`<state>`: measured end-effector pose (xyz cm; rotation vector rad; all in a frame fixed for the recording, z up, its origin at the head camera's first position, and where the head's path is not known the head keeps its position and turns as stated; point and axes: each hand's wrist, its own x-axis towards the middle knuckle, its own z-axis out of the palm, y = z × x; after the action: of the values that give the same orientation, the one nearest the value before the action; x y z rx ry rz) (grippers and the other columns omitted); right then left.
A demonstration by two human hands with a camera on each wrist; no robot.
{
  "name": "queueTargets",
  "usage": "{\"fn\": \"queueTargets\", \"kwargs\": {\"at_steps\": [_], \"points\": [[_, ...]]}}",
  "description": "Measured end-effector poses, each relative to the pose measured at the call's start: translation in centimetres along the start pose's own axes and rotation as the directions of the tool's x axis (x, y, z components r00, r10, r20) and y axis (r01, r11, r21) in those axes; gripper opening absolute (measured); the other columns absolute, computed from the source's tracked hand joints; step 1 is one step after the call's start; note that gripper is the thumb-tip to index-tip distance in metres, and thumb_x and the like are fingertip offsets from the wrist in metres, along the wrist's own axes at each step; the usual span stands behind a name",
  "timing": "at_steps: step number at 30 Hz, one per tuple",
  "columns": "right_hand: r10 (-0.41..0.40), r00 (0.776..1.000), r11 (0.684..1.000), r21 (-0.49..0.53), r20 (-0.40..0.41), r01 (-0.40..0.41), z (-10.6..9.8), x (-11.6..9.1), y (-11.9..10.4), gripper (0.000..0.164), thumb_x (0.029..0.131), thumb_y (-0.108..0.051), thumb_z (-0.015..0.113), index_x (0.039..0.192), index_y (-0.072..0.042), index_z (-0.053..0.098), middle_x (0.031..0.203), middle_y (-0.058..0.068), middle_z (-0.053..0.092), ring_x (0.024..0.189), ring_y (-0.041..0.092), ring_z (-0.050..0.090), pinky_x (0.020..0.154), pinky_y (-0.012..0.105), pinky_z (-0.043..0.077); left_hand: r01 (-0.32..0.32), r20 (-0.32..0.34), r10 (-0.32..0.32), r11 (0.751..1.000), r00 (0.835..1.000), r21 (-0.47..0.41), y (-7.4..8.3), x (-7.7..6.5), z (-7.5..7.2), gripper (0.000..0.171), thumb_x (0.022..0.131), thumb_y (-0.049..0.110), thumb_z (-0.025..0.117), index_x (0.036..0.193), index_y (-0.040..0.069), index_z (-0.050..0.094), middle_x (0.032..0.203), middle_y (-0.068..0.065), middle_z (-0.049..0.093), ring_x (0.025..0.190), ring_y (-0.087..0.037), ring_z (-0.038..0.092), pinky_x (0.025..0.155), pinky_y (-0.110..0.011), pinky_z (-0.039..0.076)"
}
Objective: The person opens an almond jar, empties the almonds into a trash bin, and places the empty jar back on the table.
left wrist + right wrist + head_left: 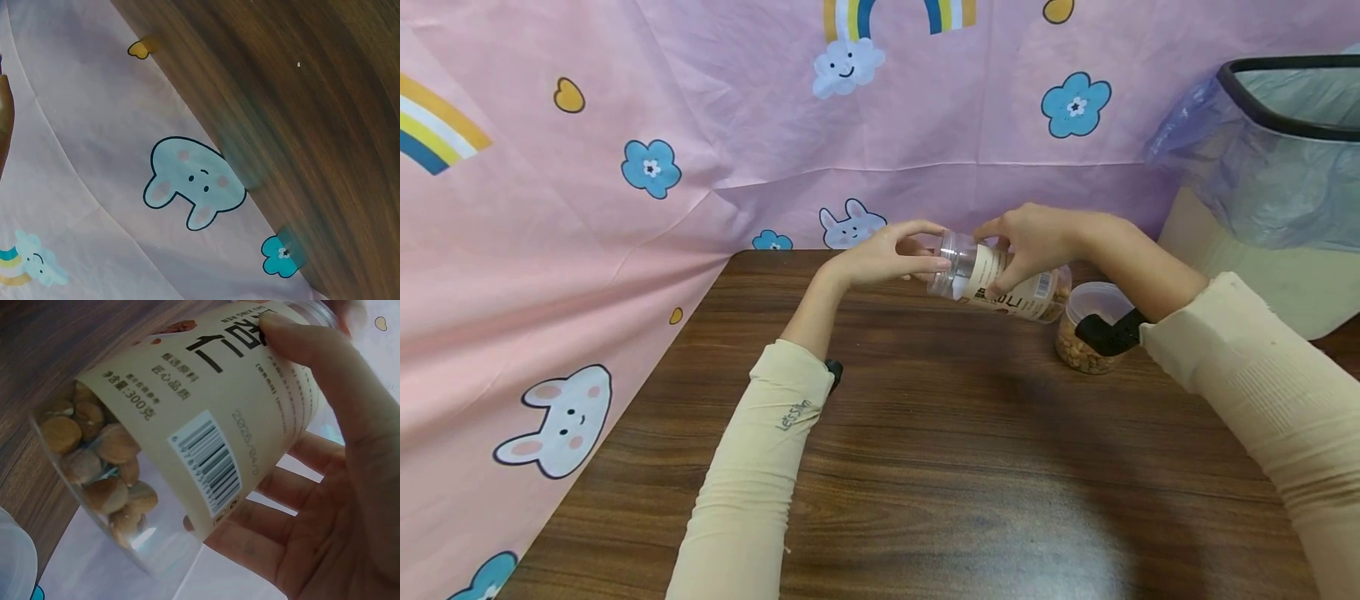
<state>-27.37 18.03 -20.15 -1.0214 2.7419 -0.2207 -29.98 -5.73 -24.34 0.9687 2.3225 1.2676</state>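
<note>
A clear plastic jar (992, 279) with a cream label lies tilted in mid-air above the table, its base to the right. My right hand (1045, 242) grips its body, thumb on the label. In the right wrist view, brown nuts (103, 465) gather at the jar's base, beside the label's barcode (209, 469). My left hand (887, 254) holds the jar's clear neck end between thumb and fingers; whether a lid is there, I cannot tell. Only a sliver of this hand (5, 119) enters the left wrist view.
A round clear tub (1093, 304) with nuts stands behind my right wrist. At the right is a pale bin (1240, 250) with a black rim and plastic liner. The dark wooden table (910, 467) meets a pink patterned cloth (925, 100) at the back and left.
</note>
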Motion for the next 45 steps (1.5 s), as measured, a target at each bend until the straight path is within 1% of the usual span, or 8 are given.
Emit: {"fn": "queueTargets", "kwargs": {"at_steps": [3,7,14,19,24,30,40,45], "points": [[0.000,1.000,1.000,0.003,0.000,0.000,0.1,0.0,-0.1,0.078,0.071,-0.035,0.075,0.134,-0.001,0.043,0.103,0.017,0.063,0.089,0.024,0.061,0.076,0.037,0.050,0.077,0.004,-0.077,0.997,0.997,0.009,0.0,0.0,0.1,0.050,0.090,0.036,0.055,0.134,0.014,0.043,0.116,-0.009,0.057,0.088,-0.019,0.065,0.079,-0.037,0.048],[0.014,1.000,1.000,0.010,0.002,-0.014,0.1,-0.1,-0.1,0.078,0.071,-0.033,0.075,0.134,0.000,0.043,0.100,0.014,0.063,0.084,0.022,0.062,0.071,0.033,0.051,0.089,-0.003,-0.089,0.996,0.996,0.021,-0.1,0.1,0.5,0.054,0.092,0.038,0.052,0.136,0.010,0.040,0.125,-0.010,0.052,0.095,-0.018,0.063,0.084,-0.034,0.047],[0.020,1.000,1.000,-0.011,-0.015,-0.020,-0.1,-0.3,0.2,0.076,0.071,-0.035,0.075,0.132,-0.001,0.045,0.099,0.014,0.064,0.086,0.022,0.061,0.074,0.035,0.050,-0.171,-0.027,0.173,0.983,0.985,0.071,1.1,-0.9,1.2,0.093,0.069,0.016,0.081,0.144,0.017,0.025,0.141,-0.004,0.034,0.127,-0.018,0.035,0.100,-0.036,0.031],[0.020,1.000,1.000,-0.006,-0.006,-0.020,-0.2,-0.3,0.2,0.078,0.072,-0.037,0.075,0.133,-0.001,0.043,0.099,0.013,0.064,0.085,0.021,0.061,0.074,0.035,0.049,-0.264,-0.020,0.264,0.964,0.964,0.010,2.5,-1.5,1.5,0.082,0.067,0.001,0.079,0.137,0.006,0.037,0.137,-0.007,0.037,0.125,-0.021,0.038,0.102,-0.042,0.029],[0.009,1.000,1.000,-0.004,0.012,-0.009,-0.1,-0.3,0.0,0.079,0.072,-0.039,0.074,0.135,-0.002,0.043,0.101,0.013,0.063,0.084,0.021,0.061,0.074,0.036,0.049,-0.235,-0.016,0.235,0.972,0.972,-0.019,2.3,-1.2,1.3,0.067,0.070,-0.002,0.076,0.129,0.003,0.045,0.128,-0.009,0.046,0.120,-0.021,0.043,0.100,-0.043,0.033],[0.011,1.000,1.000,0.006,0.027,-0.011,0.1,-0.1,-0.3,0.080,0.072,-0.039,0.075,0.136,-0.003,0.042,0.096,0.011,0.063,0.078,0.018,0.061,0.070,0.033,0.050,-0.151,0.006,0.151,0.988,0.989,0.031,0.5,-0.1,0.5,0.060,0.077,0.014,0.074,0.131,0.013,0.049,0.123,-0.005,0.052,0.116,-0.018,0.046,0.096,-0.041,0.036],[0.020,0.999,1.000,0.004,0.042,-0.020,0.3,0.0,-0.7,0.081,0.071,-0.038,0.075,0.136,-0.003,0.041,0.091,0.009,0.062,0.075,0.018,0.059,0.069,0.033,0.049,0.088,0.047,-0.088,0.996,0.995,0.001,-0.2,0.1,0.0,0.048,0.091,0.036,0.054,0.133,0.014,0.047,0.123,-0.007,0.054,0.092,-0.021,0.064,0.082,-0.039,0.047],[0.029,0.999,1.000,0.005,0.020,-0.029,-0.1,-0.4,-0.5,0.080,0.072,-0.037,0.075,0.135,-0.001,0.042,0.101,0.015,0.062,0.084,0.022,0.061,0.072,0.035,0.050,0.025,0.028,-0.026,0.999,0.999,0.033,-0.4,-0.2,0.5,0.062,0.086,0.030,0.063,0.140,0.017,0.035,0.130,-0.006,0.048,0.107,-0.017,0.055,0.088,-0.035,0.044]]}}
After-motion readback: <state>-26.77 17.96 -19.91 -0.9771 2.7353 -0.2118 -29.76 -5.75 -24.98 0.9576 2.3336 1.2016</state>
